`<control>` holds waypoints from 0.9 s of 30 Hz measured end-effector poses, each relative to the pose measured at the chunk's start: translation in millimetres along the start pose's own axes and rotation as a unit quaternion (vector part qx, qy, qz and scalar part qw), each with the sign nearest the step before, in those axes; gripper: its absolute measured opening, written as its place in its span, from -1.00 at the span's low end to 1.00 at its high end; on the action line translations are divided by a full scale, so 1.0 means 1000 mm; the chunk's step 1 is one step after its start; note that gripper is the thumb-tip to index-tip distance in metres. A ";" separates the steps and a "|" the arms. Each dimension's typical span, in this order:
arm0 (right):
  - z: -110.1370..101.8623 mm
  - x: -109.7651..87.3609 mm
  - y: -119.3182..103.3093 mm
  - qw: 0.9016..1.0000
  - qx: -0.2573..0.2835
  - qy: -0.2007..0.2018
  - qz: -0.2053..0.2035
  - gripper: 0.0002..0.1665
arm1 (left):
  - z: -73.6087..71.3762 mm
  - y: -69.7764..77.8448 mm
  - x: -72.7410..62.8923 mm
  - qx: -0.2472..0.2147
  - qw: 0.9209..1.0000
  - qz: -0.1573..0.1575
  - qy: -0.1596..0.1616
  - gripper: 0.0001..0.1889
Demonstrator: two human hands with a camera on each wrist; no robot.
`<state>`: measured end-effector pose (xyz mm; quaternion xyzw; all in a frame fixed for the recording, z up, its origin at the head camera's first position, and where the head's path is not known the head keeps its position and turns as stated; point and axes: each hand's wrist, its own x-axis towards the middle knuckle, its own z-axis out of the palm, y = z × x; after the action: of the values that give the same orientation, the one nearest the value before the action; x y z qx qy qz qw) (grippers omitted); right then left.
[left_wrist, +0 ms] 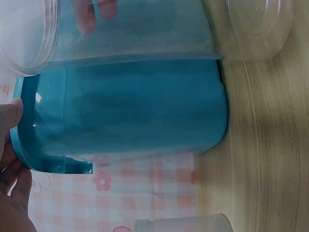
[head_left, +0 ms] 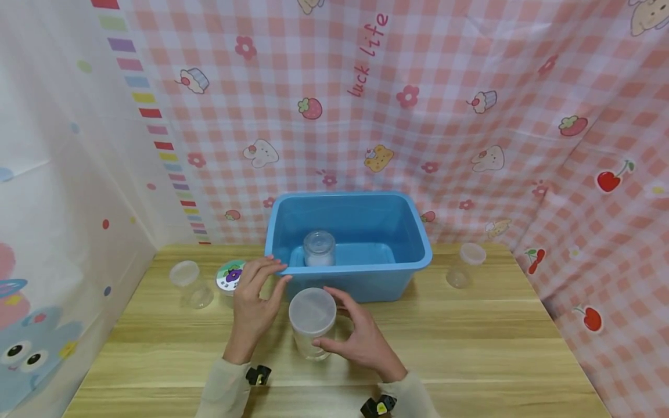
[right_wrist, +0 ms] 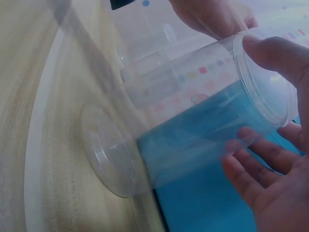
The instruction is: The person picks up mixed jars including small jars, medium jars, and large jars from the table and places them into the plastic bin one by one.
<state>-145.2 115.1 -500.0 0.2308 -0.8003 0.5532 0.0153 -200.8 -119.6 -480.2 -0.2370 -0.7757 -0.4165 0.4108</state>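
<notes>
A tall clear plastic jar (head_left: 312, 342) with a frosted white lid is in front of the blue bin (head_left: 350, 284). My right hand (head_left: 363, 337) grips the jar near its top. In the right wrist view, the thumb (right_wrist: 270, 50) lies along the lid's edge while the fingers spread round the other side; nothing shows inside the jar (right_wrist: 188, 82). At the bin's front left corner, my left hand (head_left: 256, 302) pinches the rim, fingertips over the edge and thumb outside. In the left wrist view, that thumb (left_wrist: 12, 113) meets the rim. Another clear jar (head_left: 319, 248) stands inside the bin.
To the left stand a small clear jar with a white lid (head_left: 185, 273) and a container with a printed purple-and-green lid (head_left: 230, 275), partly behind my left hand. Another small lidded jar (head_left: 473, 254) is at the right. A checked cloth (head_left: 334, 133) hangs behind the table.
</notes>
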 end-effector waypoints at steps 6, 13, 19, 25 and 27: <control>0.001 0.000 0.001 1.000 0.003 0.006 -0.007 0.07 | 0.000 -0.001 -0.001 0.008 1.000 0.000 0.000 -0.67; 0.001 -0.002 -0.001 1.000 -0.004 0.006 -0.026 0.05 | 0.001 -0.002 -0.002 0.006 1.000 0.004 0.002 -0.71; 0.000 -0.005 -0.010 0.999 -0.010 0.003 -0.034 0.06 | 0.000 -0.001 -0.002 0.008 1.000 0.000 -0.001 -0.65; -0.003 -0.008 -0.019 1.000 -0.013 0.000 -0.017 0.05 | -0.001 -0.001 -0.001 0.010 1.000 -0.010 -0.007 -0.62; -0.004 -0.009 -0.021 1.000 -0.019 0.001 -0.024 0.06 | -0.001 0.000 0.000 0.010 1.000 -0.011 -0.008 -0.61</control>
<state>-129.7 116.2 -483.0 0.2490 -0.8047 0.5379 0.0332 -200.4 -120.5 -480.4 -0.2273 -0.7859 -0.4110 0.4023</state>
